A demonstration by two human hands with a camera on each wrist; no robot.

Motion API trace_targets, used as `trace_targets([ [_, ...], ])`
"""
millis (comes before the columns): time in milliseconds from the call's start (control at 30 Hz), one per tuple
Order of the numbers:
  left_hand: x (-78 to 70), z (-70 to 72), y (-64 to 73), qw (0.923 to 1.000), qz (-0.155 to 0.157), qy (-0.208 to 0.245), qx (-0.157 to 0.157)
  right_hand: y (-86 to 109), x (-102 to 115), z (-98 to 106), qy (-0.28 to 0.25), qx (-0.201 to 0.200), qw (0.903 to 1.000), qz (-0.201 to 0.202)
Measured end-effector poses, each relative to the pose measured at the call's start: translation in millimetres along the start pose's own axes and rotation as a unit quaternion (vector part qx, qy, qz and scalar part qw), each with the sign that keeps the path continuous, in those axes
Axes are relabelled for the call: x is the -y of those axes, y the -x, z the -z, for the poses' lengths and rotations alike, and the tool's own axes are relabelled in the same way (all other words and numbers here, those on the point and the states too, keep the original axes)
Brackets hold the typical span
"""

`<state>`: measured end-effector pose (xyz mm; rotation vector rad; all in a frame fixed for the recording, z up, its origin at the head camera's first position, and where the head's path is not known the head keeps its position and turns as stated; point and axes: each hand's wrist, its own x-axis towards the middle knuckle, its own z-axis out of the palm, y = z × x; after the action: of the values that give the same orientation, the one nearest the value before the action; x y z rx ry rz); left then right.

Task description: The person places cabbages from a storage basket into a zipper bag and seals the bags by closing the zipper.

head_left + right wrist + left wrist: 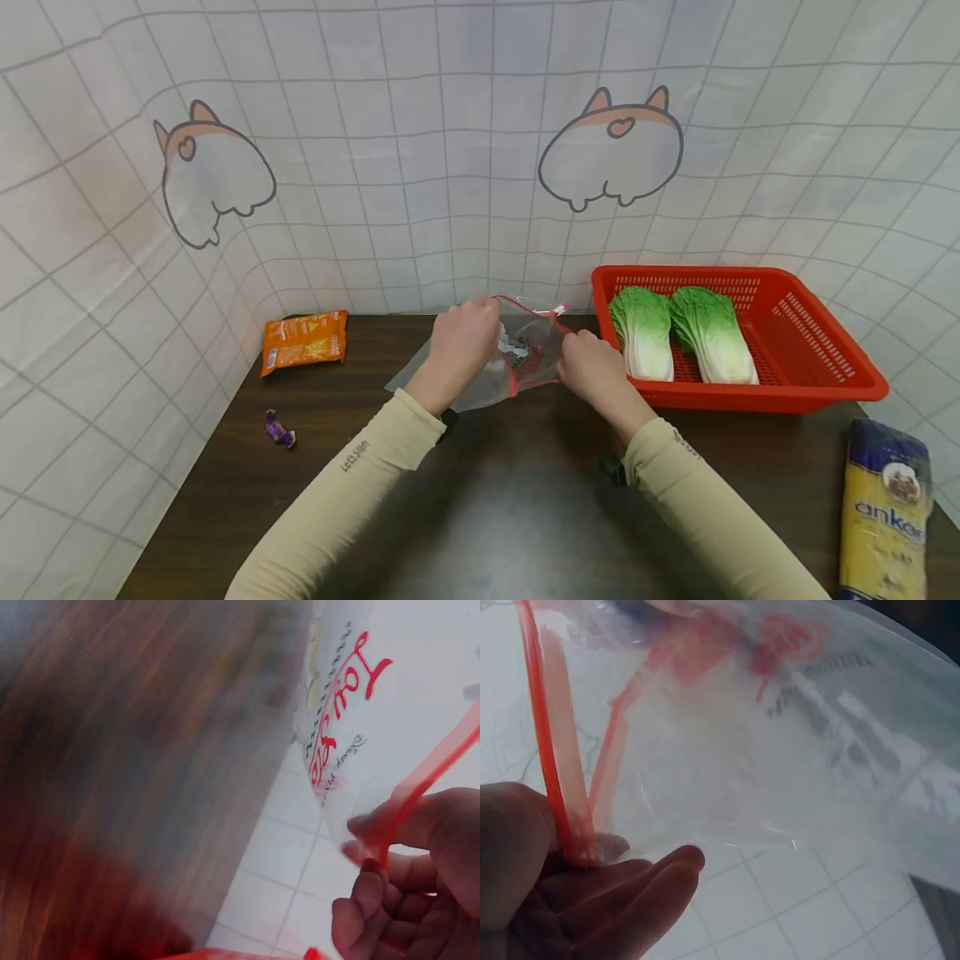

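A clear zip bag (480, 379) with a red zip edge and printed red lettering is held above the table between both hands. My left hand (463, 340) pinches the red edge at one side of the mouth, thumb against fingers, as the left wrist view shows at the red strip (555, 750). The right hand (592, 365) pinches the opposite side; in the right wrist view its thumb and fingers (367, 900) close on the red strip (420, 787). The bag's mouth is spread apart between them. A small red-and-white slider tab (559, 309) shows at its far edge.
Right of the hands stands a red basket (817, 392) with two Chinese cabbages (648, 342). A yellow-and-blue pasta packet (885, 517) lies at the right front. On the left lie an orange snack packet (304, 340) and a purple-wrapped candy (280, 430). A white tiled-pattern curtain (465, 167) hangs behind.
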<state>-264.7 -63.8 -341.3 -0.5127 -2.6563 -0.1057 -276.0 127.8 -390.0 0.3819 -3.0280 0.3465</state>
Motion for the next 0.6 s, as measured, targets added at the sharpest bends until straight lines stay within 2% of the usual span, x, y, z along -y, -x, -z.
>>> trace_targets([
  [100,2.4,0.1,0.4,0.9994,-0.009,0.027,0.019,-3.0,-2,0,-0.069,-0.029,0.9961,0.048],
  [200,4.2,-2.7,-0.3,0.997,-0.03,0.054,0.047,-6.7,-6,-2,-0.15,-0.05,0.9817,0.106],
  [267,6.7,-5.0,-0.8,0.9956,-0.042,0.066,0.052,-8.4,-8,-2,-0.177,-0.06,0.9743,0.125],
  [333,10.7,-6.8,-1.3,0.9954,-0.045,0.068,0.049,-8.8,-10,0,-0.179,-0.065,0.9739,0.124],
  [467,20.5,-7.1,-2.5,0.9946,-0.012,0.089,0.051,-7.4,-13,6,-0.153,-0.056,0.9823,0.093],
  [533,24.7,-6.2,-3.0,0.9902,0.009,0.124,0.063,-6.9,-16,7,-0.144,-0.049,0.9847,0.086],
  [600,28.2,-6.7,-3.6,0.9819,0.022,0.169,0.081,-6.7,-18,9,-0.142,-0.043,0.9852,0.086],
])
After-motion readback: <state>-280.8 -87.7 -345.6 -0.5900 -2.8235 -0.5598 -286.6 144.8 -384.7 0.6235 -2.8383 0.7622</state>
